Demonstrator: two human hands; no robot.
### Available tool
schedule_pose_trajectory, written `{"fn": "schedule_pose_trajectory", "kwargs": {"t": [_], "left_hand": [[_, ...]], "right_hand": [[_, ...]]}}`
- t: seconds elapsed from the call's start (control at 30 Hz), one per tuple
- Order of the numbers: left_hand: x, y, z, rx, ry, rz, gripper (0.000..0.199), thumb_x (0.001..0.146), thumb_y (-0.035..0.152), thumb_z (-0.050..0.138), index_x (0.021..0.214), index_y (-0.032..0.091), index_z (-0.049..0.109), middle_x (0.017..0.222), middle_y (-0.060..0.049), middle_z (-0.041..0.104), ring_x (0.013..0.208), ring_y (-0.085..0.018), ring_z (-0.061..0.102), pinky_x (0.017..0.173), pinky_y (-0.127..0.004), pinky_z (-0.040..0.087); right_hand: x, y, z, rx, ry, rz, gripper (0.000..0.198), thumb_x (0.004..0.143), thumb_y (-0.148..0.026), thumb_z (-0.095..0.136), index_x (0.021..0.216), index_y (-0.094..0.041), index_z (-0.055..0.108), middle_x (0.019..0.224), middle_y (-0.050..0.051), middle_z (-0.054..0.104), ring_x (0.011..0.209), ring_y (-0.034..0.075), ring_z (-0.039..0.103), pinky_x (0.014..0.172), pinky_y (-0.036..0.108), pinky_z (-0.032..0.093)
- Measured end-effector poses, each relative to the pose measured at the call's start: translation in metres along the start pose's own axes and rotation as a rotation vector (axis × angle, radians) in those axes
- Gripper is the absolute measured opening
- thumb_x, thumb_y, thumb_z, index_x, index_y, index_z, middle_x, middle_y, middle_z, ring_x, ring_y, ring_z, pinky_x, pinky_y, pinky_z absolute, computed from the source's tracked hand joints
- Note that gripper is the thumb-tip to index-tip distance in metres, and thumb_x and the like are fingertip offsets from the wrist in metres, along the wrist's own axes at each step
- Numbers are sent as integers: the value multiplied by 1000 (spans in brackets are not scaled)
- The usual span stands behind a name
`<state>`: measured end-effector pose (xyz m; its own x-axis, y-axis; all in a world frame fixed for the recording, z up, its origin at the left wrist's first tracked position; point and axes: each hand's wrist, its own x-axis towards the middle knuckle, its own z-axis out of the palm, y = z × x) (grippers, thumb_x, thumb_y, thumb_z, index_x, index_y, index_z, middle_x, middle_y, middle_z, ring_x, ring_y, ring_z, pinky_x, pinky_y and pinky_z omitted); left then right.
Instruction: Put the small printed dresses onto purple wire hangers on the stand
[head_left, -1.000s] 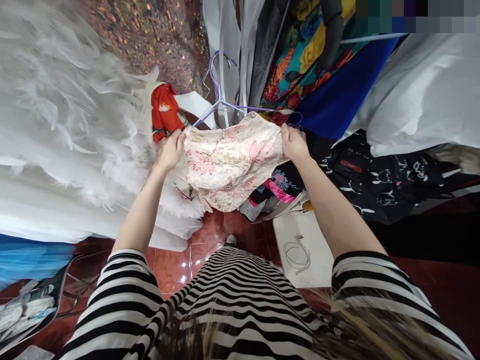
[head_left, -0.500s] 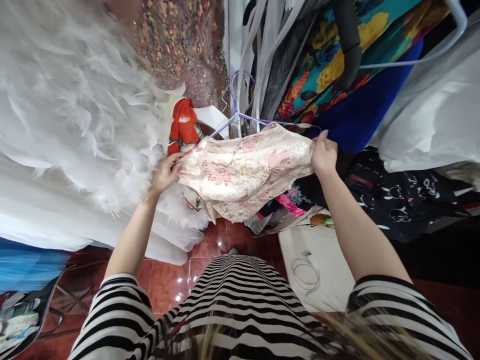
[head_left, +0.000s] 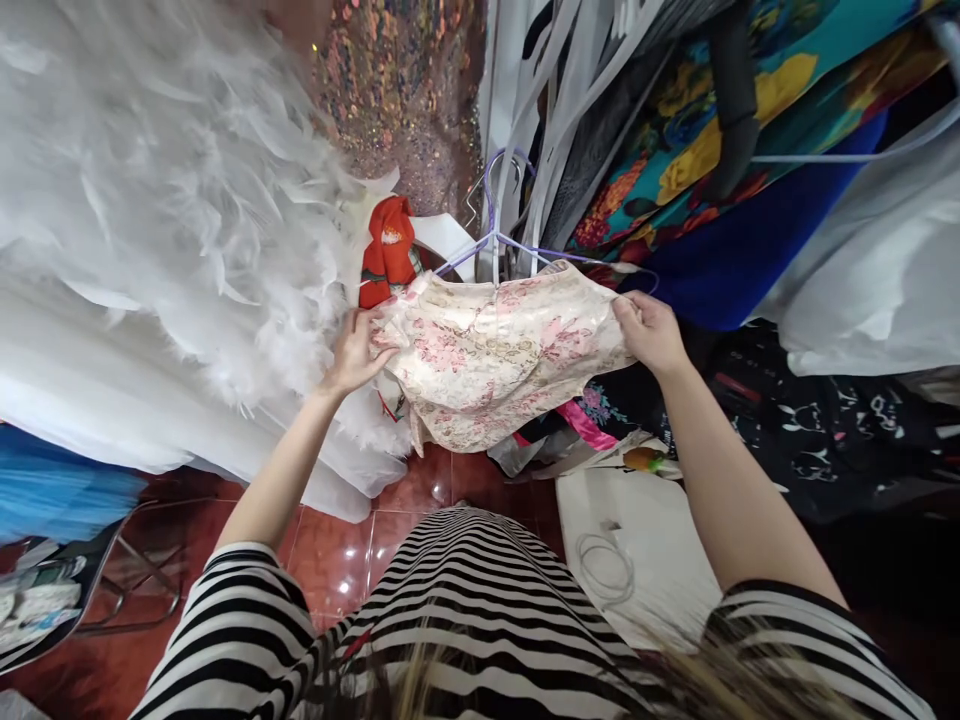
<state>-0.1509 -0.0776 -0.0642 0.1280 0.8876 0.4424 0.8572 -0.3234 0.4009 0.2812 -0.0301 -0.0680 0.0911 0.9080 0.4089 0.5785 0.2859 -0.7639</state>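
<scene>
A cream top with pink flowers (head_left: 487, 350) hangs on a thin purple hanger (head_left: 493, 225), stretched between my hands. My left hand (head_left: 358, 352) holds its left shoulder edge, fingers behind the cloth and thumb across the front. At the opposite edge, my right hand (head_left: 651, 328) pinches the fabric between thumb and curled fingers. The hanger's right arm pokes out above the cloth there. Just behind the left shoulder are a red cloth (head_left: 386, 245) and a white hanger (head_left: 444, 240).
White feathery garments (head_left: 172, 220) crowd the left side. A sequined dress (head_left: 405, 100) hangs at the back. On the right hang a flowered teal garment (head_left: 675, 150) and a blue one (head_left: 780, 270). Below are a white surface with a coiled cable (head_left: 604, 570) and red floor tiles (head_left: 337, 560).
The view has shifted slightly. My left thumb is spread further over the cloth, and my right hand sits a little further in along the top's edge, off the hanger tip.
</scene>
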Motion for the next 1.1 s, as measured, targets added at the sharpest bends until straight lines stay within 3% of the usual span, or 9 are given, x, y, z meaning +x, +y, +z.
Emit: {"fn": "schedule_pose_trajectory", "kwargs": {"t": [0.13,0.3,0.47,0.53,0.63,0.77,0.93,1.1], "left_hand": [[-3,-5,5,-60,82,-61,40,86,28,53,126,21,52,120,-11,69,110,-24,68,97,-36,57],[-3,3,-18,-165,-37,-144,34,92,39,45,111,21,67,108,-8,74,109,-24,68,98,-34,55],[11,12,-28,-313,-84,-402,26,86,38,49,87,22,70,83,-3,71,84,-21,67,77,-31,57],[18,19,-28,-296,-105,-435,25,84,31,46,81,21,69,79,-2,69,83,-21,65,78,-30,57],[26,34,-25,-152,-132,-330,27,85,29,46,93,21,70,90,-3,72,92,-22,66,88,-33,56],[30,48,-13,60,-48,-143,36,87,38,59,117,19,65,114,-11,70,110,-28,65,98,-38,53],[41,35,-7,-9,-36,-81,21,94,32,47,98,21,65,93,-7,69,97,-22,65,92,-31,53],[53,23,-17,-265,-127,-121,35,96,42,48,67,24,46,60,3,42,59,-14,47,58,-25,45]], "right_hand": [[2,4,-5,1,5,-51,52,83,-73,50,62,-26,47,56,-1,41,57,18,44,54,32,39],[8,-13,-24,52,-50,-10,64,76,-87,45,54,-27,42,51,-3,32,51,14,31,47,31,29],[17,-21,-26,-50,-54,-68,53,85,-72,48,69,-23,59,58,1,47,57,17,44,54,31,37],[19,-18,-23,-60,-29,-62,47,87,-67,50,76,-23,62,60,1,52,58,17,48,57,31,40],[18,-13,-19,-25,-46,-24,41,86,-62,57,74,-23,62,59,1,54,58,18,51,57,30,42],[18,-5,-15,208,-199,138,42,79,-63,69,70,-24,59,58,0,55,57,18,56,56,30,46],[20,6,-12,482,-264,370,45,85,-69,61,79,-25,65,66,3,65,69,22,69,64,35,56],[17,1,-12,472,-244,390,43,88,-66,62,97,-25,73,73,4,73,77,25,73,69,37,61]]}}
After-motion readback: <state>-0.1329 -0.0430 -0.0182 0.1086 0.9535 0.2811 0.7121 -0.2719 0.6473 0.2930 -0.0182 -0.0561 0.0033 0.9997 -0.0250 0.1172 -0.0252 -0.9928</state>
